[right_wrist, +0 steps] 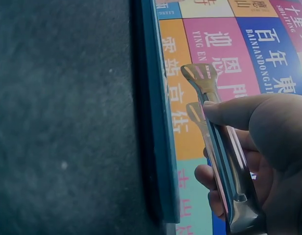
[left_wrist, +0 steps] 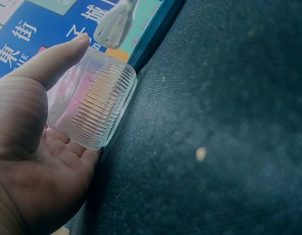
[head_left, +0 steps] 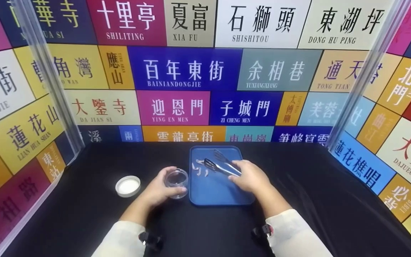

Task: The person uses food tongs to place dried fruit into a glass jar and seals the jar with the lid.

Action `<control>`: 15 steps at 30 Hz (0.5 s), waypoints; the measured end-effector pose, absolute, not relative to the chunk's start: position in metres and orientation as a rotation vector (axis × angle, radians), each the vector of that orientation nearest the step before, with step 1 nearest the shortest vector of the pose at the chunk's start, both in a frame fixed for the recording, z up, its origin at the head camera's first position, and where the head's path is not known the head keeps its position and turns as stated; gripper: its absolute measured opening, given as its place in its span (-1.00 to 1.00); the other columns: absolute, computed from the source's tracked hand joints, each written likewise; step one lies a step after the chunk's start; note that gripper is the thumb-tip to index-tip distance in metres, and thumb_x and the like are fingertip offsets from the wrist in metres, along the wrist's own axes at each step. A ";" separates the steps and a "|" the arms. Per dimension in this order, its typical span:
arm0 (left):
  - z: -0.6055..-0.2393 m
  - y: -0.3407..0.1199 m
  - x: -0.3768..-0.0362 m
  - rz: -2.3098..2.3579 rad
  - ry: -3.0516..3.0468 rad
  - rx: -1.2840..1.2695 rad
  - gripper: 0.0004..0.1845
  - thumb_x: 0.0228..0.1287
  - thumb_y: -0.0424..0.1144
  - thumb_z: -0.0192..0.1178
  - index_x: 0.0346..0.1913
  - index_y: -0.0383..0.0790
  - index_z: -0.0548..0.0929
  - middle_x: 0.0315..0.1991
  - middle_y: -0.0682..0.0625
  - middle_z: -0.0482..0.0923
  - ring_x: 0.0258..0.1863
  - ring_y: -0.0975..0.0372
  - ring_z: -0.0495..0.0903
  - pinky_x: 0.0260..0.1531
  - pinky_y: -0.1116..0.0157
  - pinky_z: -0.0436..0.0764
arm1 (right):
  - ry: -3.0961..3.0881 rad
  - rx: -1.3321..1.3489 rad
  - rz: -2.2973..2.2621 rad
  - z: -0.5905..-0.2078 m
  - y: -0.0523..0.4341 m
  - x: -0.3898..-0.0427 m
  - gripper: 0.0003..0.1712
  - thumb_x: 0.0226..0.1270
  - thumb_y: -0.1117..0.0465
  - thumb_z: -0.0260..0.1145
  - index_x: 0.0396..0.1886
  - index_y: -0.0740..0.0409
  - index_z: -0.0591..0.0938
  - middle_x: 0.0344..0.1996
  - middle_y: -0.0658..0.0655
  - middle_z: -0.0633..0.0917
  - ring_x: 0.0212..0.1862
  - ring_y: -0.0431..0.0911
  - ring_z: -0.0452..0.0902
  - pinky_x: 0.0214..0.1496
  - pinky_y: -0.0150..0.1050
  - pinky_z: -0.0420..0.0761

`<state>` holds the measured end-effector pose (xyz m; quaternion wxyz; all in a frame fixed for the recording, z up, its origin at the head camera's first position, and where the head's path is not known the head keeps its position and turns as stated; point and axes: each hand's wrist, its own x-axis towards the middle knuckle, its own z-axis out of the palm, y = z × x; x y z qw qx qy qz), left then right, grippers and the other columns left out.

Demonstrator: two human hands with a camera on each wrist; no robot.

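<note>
My left hand grips a clear jar around its side, just left of the blue tray. Ribbed lower walls of the jar show in the left wrist view. Over the tray, my right hand holds metal tongs, thumb on one arm and fingers around the other. Their slotted tips stand apart with nothing between them. Several small pale pieces lie on the tray's left half, near one tip of the tongs.
A round white lid lies on the black-covered table, left of my left hand. Panels printed with large characters enclose the table at the back and sides, with clear posts at the corners.
</note>
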<state>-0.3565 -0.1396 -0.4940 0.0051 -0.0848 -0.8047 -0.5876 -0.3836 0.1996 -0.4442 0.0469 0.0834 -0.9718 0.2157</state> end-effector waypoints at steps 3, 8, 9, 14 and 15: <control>-0.495 -0.139 -0.357 -1.823 -2.530 -0.257 0.00 0.02 -0.09 0.71 0.53 -0.11 0.41 0.43 -0.15 0.59 0.42 -0.06 0.56 0.58 -0.15 0.37 | -2.971 0.236 0.638 -0.448 0.202 -0.385 -0.23 0.39 -0.07 0.49 0.53 0.04 0.53 0.48 0.25 0.58 0.51 0.23 0.49 0.58 0.24 0.44; -0.495 -0.139 -0.357 -1.808 -2.536 -0.257 0.00 0.02 -0.09 0.71 0.53 -0.12 0.41 0.43 -0.15 0.59 0.42 -0.05 0.56 0.59 -0.13 0.36 | -3.004 0.190 0.617 -0.453 0.204 -0.388 -0.25 0.43 -0.06 0.48 0.53 0.05 0.53 0.46 0.25 0.60 0.47 0.21 0.53 0.56 0.24 0.47; -0.495 -0.139 -0.356 -1.804 -2.537 -0.260 0.00 0.03 -0.09 0.71 0.53 -0.12 0.41 0.44 -0.15 0.59 0.42 -0.05 0.56 0.59 -0.13 0.37 | -3.013 0.182 0.620 -0.453 0.204 -0.388 -0.25 0.44 -0.06 0.47 0.54 0.04 0.53 0.46 0.25 0.60 0.46 0.21 0.54 0.56 0.25 0.47; -0.494 -0.139 -0.356 -1.804 -2.538 -0.252 0.00 0.03 -0.08 0.71 0.53 -0.10 0.41 0.44 -0.14 0.58 0.42 -0.05 0.56 0.59 -0.14 0.37 | -3.040 0.164 0.632 -0.455 0.204 -0.387 -0.29 0.46 -0.05 0.45 0.52 0.04 0.54 0.45 0.24 0.61 0.42 0.18 0.56 0.54 0.24 0.48; -0.494 -0.140 -0.355 -1.802 -2.539 -0.251 0.00 0.03 -0.08 0.71 0.53 -0.10 0.41 0.44 -0.14 0.59 0.42 -0.05 0.57 0.58 -0.15 0.37 | -3.042 0.164 0.632 -0.455 0.204 -0.387 -0.30 0.46 -0.04 0.45 0.52 0.04 0.55 0.44 0.24 0.61 0.40 0.18 0.57 0.54 0.24 0.49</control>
